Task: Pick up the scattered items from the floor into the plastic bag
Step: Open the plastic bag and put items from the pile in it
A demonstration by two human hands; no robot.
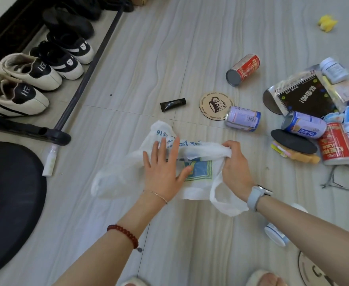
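Note:
A white plastic bag with blue print lies flat on the tiled floor in the middle. My left hand rests flat on it, fingers spread. My right hand is closed on the bag's bunched upper edge, one handle loop hanging beneath my wrist. Scattered beyond lie a red can, a purple can, a round wooden coaster and a small black tube. At the right is a pile with a second purple can, another red can, a black disc and a dark packet.
A shoe rack with several shoes stands at the left, a round black base below it with a small white bottle beside. A yellow object lies far right. Metal clippers and a white jar lie near my right arm.

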